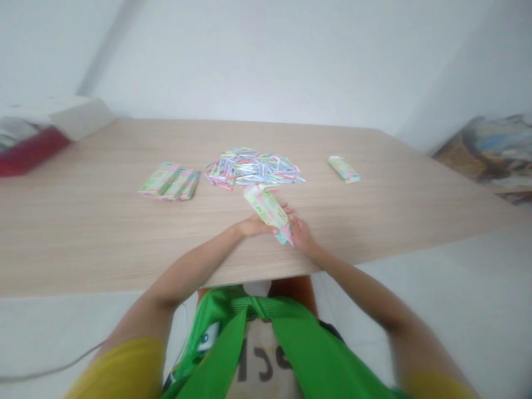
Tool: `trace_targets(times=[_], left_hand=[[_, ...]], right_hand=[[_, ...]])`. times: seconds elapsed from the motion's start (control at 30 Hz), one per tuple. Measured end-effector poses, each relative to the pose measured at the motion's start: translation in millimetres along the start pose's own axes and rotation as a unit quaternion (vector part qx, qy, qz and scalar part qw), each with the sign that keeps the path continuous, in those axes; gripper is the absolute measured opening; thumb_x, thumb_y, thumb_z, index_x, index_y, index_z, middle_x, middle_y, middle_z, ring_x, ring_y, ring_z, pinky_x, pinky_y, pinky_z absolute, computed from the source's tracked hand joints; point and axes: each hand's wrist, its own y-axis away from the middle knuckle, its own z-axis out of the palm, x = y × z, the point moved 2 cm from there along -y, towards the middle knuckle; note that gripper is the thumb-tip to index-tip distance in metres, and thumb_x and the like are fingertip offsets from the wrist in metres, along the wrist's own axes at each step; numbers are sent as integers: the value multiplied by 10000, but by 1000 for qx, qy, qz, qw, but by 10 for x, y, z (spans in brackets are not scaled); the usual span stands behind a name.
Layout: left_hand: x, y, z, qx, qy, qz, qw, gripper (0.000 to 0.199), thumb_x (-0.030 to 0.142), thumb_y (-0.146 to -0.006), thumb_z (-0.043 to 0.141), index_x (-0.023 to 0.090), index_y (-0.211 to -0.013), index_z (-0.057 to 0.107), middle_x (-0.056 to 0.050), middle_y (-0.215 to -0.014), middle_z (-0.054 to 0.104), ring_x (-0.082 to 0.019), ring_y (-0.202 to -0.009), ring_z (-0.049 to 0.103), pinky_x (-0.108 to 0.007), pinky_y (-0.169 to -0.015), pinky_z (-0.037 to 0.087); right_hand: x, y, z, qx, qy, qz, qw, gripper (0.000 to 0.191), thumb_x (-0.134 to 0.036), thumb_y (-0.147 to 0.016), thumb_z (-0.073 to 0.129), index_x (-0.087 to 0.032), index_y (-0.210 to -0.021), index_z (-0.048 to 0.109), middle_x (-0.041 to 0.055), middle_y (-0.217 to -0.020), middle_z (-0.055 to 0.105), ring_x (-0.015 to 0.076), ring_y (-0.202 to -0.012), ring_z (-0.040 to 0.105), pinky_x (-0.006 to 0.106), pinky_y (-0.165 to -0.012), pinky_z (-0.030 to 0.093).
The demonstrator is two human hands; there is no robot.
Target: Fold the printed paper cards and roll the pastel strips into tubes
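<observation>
Both hands, L [254, 226] & R [303, 235], hold the packet [268, 208] mid-frame, fingers closed round its lower end. Top end hangs unsupported nr the stick pile [253, 166]; if grip slackens, packet could tip & knock sticks about.

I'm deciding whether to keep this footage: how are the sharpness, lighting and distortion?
Head view: soft and hazy overall; fine print on the held packet unreadable; lighting even, only faint shadows; tabletop edges bowed by wide-angle distortion; items at far right smeared.
</observation>
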Motion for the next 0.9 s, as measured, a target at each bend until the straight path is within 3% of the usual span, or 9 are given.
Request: trace_targets(times=[0.07, 0.2, 0.33, 0.4, 0.53, 0.6, 0.73, 0.83, 0.9], left_hand=[[47, 59, -10, 26, 2, 9, 1000, 878, 290, -590, 924, 221, -1385, 557, -178, -1430, 575, -343, -1298, 572, -508, -1094, 439], [100, 75, -43, 127, -8, 46, 991, 853, 400, -525, 947, 173, -1274, 609, -169, -1270, 680, -311, -1126, 671, -458, -987, 520], [120, 14, -39, 217, -91, 77, 969, 841, 459, -522, 936, 176, -1242, 609, -145, -1224, 693, -256, -1020, 691, -416, -936, 539], [117, -19, -81, 263, -176, 89, 944, 749, 455, -578, 910, 169, -1208, 622, -126, -1151, 712, -239, -1000, 689, -413, -945, 530], [159, -25, -320, 322, -366, 172, 856, 602, 474, -618, 876, 196, -1102, 651, -93, -1068, 707, -262, -1082, 654, -473, -1008, 493], [211, 16, -464, 316, -431, 216, 817, 549, 466, -606, 883, 216, -1040, 657, -84, -1062, 703, -269, -1093, 640, -488, -1016, 486], [288, 131, -618, 221, -553, 279, 753, 217, 396, -885, 647, 222, -1011, 671, -82, -1062, 727, -224, -1034, 659, -422, -944, 522], [225, 165, -644, 170, -622, 294, 706, 215, 383, -910, 607, 220, -1034, 674, -86, -1199, 698, -229, -1108, 642, -406, -936, 530], [132, 155, -663, 179, -645, 288, 685, 250, 388, -901, 614, 207, -1066, 665, -100, -1250, 658, -235, -1123, 631, -404, -936, 533]], right_hand=[[-46, 8, 65, 10, -54, 3, 998, 498, -656, -901, 461, -218, -857, 693, 36, -731, 679, 189, -683, 579, 321, -658, 459], [-46, -61, 116, -6, -201, 57, 978, 366, -588, -808, 608, -239, -701, 642, 16, -677, 643, 188, -685, 561, 315, -658, 451], [-75, -130, 142, 0, -324, 151, 934, 245, -471, -812, 593, -232, -780, 640, 14, -753, 666, 176, -701, 571, 282, -625, 438], [-132, -142, 185, -12, -399, 222, 890, 229, -430, -839, 554, -220, -850, 645, 37, -836, 692, 183, -770, 615, 277, -646, 450], [-300, -149, 306, -78, -469, 327, 817, 374, -488, -911, 432, -182, -901, 647, 108, -910, 705, 213, -897, 668, 304, -718, 491], [-373, -178, 357, -122, -481, 348, 796, 379, -499, -915, 431, -182, -919, 639, 110, -904, 704, 220, -877, 669, 325, -724, 504], [-430, -303, 476, -188, -483, 351, 779, 367, -512, -917, 439, -191, -876, 613, 44, -726, 653, 182, -651, 597, 313, -622, 496], [-397, -426, 638, -121, -498, 324, 796, 240, -426, -888, 518, -205, -815, 577, -37, -566, 533, 110, -456, 416, 227, -455, 358], [-364, -496, 757, -52, -495, 317, 808, 100, -298, -850, 565, -210, -802, 569, -65, -525, 495, 91, -419, 364, 205, -420, 298]])
